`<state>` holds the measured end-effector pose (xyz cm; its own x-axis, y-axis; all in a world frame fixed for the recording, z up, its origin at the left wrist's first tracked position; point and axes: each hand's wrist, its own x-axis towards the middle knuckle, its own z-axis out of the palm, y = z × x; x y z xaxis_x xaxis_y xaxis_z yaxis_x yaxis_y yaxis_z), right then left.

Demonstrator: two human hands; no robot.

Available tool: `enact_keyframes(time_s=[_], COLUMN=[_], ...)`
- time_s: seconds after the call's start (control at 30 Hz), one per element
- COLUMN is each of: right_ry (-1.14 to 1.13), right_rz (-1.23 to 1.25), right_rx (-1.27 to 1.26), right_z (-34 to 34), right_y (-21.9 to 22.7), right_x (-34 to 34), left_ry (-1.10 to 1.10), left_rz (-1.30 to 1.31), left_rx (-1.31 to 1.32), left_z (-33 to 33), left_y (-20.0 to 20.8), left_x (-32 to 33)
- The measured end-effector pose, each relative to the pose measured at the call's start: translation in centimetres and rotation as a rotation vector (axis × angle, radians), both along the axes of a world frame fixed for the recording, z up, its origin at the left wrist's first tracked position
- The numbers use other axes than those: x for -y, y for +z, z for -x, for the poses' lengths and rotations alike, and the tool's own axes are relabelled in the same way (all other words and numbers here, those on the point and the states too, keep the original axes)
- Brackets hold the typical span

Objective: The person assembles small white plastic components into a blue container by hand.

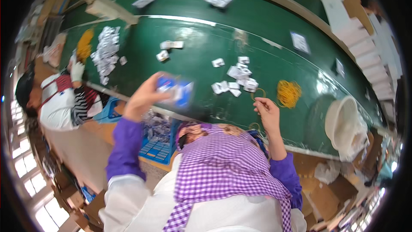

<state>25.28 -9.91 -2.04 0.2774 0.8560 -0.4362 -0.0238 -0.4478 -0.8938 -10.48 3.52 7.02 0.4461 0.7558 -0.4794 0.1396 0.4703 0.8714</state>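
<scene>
My left hand (143, 96) is closed on a blue-and-white packet (183, 93), held over the table's near edge; motion blurs its details. A thin yellow rubber band (259, 89) loops up from the pinched fingertips of my right hand (269, 114). Just right of that hand lies a heap of yellow rubber bands (289, 94). Beyond it, between my hands, small white folded papers (240, 72) lie in a loose cluster. A few more white pieces (173, 44) rest farther off to the left.
White packets (219, 1) lie along the green table's (193, 60) far side. A white basin (339, 122) stands at right. Below my left hand is a blue basket (156, 151) of clear packets. A co-worker's gloved hand (77, 71) is near more bands (85, 45) and a paper pile (107, 51).
</scene>
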Motion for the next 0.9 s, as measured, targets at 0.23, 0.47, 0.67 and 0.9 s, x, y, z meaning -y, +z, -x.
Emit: enact_keyframes(time_s=[0.23,0.47,0.67,0.9], right_ry=[0.376,0.61,0.508,0.056], right_rz=[0.063,-0.217,-0.26,-0.181], right_rx=[0.421,0.799,0.849,0.882], right_z=[-2.1,-1.8,-2.3,-4.0], right_y=[0.5,-2.7,-3.2,-1.3], right_x=[4.1,6.8,6.2,2.3], left_ry=[-0.427,-0.95,-0.306,-0.186], left_rz=[0.257,-0.046,-1.015,-1.499], left_rx=[-0.615,-1.092,-0.905,-1.141], left_z=[12.2,10.2,-4.3,-12.7], left_y=[-1.7,-2.8,-2.6,-9.0], left_x=[5.4,2.8,-8.8,-24.7])
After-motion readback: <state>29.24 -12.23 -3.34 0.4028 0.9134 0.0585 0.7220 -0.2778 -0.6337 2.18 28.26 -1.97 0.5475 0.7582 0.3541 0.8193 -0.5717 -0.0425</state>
